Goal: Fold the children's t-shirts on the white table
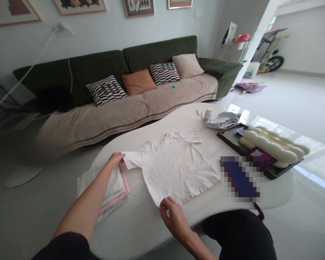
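Pale table [124,233], white shirt [176,169] spread across it!
Folded clothes [115,189] lie beside it; the left hand [116,159] pinches a sleeve [132,160], the right hand [174,215] curls its fingers at the hem, whether gripping, impossible to tell.

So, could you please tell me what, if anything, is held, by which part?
The left hand holds the white T-shirt by a sleeve end; the right hand is at a hem corner, grip unclear.

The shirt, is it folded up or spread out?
Spread out: the shirt lies open on the table, its body wide and both sleeves sticking out.
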The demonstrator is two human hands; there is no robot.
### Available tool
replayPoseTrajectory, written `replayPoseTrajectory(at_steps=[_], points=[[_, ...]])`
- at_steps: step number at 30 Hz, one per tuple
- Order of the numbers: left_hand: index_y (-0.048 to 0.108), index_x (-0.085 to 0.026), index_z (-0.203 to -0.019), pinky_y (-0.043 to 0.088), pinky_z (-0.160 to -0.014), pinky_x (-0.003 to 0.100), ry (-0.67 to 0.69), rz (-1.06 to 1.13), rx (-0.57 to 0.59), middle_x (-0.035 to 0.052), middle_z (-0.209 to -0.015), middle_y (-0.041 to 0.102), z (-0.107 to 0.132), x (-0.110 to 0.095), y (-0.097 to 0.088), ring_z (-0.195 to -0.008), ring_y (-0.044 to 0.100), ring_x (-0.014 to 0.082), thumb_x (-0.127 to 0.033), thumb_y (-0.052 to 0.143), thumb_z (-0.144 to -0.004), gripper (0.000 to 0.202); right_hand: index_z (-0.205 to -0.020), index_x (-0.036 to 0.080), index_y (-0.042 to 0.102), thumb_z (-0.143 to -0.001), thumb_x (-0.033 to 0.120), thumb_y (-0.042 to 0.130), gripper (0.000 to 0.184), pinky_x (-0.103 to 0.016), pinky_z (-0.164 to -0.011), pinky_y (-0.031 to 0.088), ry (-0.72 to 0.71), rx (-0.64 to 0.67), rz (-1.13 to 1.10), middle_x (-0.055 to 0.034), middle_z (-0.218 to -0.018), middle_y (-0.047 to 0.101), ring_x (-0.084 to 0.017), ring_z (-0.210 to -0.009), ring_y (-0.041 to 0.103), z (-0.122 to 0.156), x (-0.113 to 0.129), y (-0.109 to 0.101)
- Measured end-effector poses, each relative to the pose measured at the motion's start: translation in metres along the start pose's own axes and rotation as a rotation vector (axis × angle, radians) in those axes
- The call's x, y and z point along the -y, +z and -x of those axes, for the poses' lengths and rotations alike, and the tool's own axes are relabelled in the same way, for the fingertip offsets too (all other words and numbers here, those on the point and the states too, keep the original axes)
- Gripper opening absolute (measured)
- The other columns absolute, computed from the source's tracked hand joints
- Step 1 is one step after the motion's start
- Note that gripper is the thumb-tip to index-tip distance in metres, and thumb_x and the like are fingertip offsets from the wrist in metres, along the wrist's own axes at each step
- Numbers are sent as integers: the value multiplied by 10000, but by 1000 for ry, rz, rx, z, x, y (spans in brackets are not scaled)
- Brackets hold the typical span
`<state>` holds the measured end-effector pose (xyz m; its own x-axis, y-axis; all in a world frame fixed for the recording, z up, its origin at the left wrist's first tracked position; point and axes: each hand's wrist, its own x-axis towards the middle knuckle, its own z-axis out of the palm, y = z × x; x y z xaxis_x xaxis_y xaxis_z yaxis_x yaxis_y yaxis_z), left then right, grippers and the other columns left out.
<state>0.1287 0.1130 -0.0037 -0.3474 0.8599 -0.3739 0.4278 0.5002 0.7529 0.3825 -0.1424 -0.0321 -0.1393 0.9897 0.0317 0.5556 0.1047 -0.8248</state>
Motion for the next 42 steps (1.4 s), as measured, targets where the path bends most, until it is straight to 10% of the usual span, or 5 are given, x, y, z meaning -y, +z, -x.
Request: replayPoseTrajectory(at_steps=[8, 16, 25, 30, 42], points=[[570, -130, -746, 464, -517, 202, 88, 87, 4, 35, -578, 640, -12, -92, 86, -577, 638, 148, -201, 575, -716, 77, -685, 189, 457, -790, 317, 425, 168, -220, -527, 380, 215, -160, -226, 1, -620, 529, -127, -562, 513, -9, -51, -51], [578, -123, -901, 477, -579, 216, 179, 67, 53, 100, -790, 684, -12, -91, 187, -703, 662, 172, -210, 502, -790, 160, -680, 205, 403, -784, 329, 411, 161, -212, -469, 359, 296, -200, -208, 28, -539, 488, -119, -475, 494, 1, -86, -42], [506, -152, -1158, 333, -977, 291, 476, -135, -14, 96, -1221, 528, 5, -62, 171, -1160, 450, 171, -245, 425, -826, 354, -995, 194, 520, -869, 320, 339, 254, -319, -640, 451, 242, -268, 327, -104, -900, 595, -210, -736, 590, 4, -71, -46], [399, -242, -1298, 131, -1065, 420, 690, -516, 52, 31, -1429, 254, 44, -11, 184, -1327, 90, 277, -446, 498, -770, 574, -1287, 228, 403, -855, 259, 384, 433, -436, -998, 276, -136, 49, 478, -73, -1378, 347, -255, -1263, 289, -17, -60, -33], [248, -360, -1354, 125, -1039, 463, 781, -873, 103, -2, -1458, 163, 61, 26, 147, -1322, 35, 331, -628, 379, -763, 662, -1387, 291, 181, -724, 422, 591, 790, -555, -1007, 190, -151, 355, 386, -58, -1460, 85, -338, -1314, 46, 12, -47, 15]])
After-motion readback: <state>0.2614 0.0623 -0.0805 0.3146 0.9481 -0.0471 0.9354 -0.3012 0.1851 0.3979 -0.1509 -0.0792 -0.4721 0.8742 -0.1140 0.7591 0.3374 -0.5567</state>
